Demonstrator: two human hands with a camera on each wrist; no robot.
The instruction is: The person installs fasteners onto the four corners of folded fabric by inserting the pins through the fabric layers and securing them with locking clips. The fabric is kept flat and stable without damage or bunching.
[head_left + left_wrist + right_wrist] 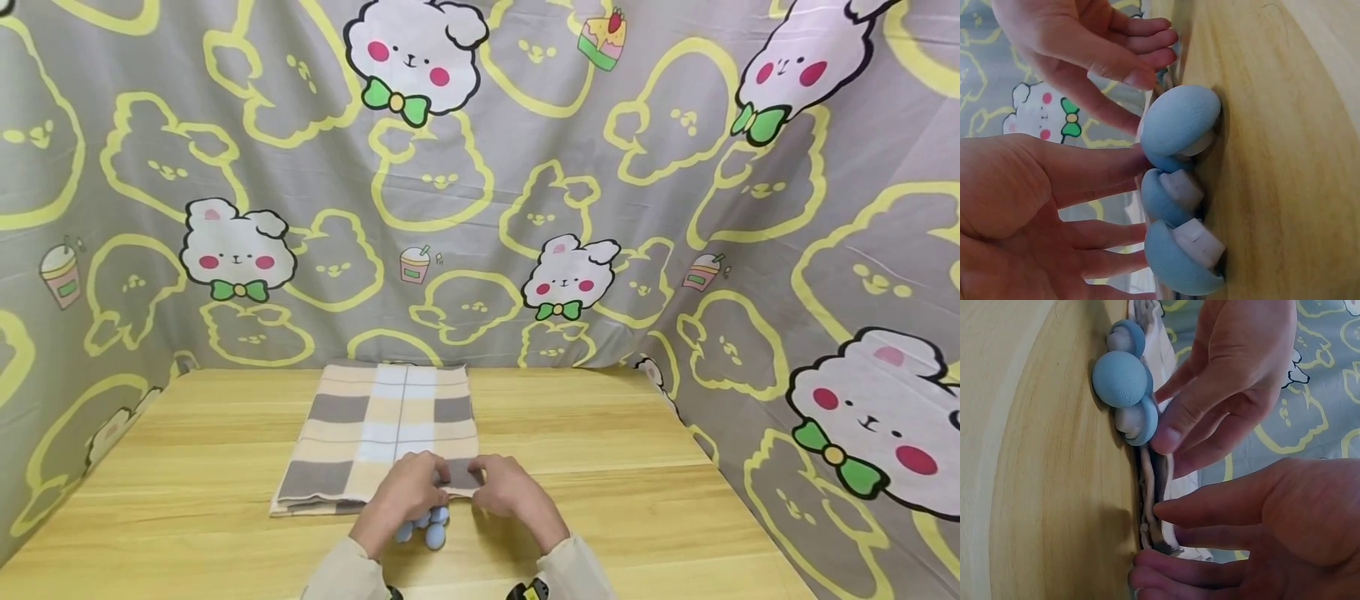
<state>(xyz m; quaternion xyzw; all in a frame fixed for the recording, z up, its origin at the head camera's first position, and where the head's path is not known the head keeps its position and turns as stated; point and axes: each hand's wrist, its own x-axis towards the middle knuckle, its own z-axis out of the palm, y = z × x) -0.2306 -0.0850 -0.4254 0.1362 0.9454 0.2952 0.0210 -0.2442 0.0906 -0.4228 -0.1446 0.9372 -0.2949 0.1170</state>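
In the head view a folded plaid cloth lies on the wooden table, grey, cream and pale blue. Several light-blue mushroom-shaped pieces with round caps and white stems cluster against its front edge. My left hand reaches over the cloth's near edge, right by the cluster. In the right wrist view its thumb meets a blue piece and the cloth edge. My right hand is at the cloth's near right corner, fingers extended; its thumb tip touches the folded layers. A gap separates the two hands.
The wooden tabletop extends on both sides of the cloth. A grey curtain printed with yellow outlines and white rabbits closes off the back and both sides.
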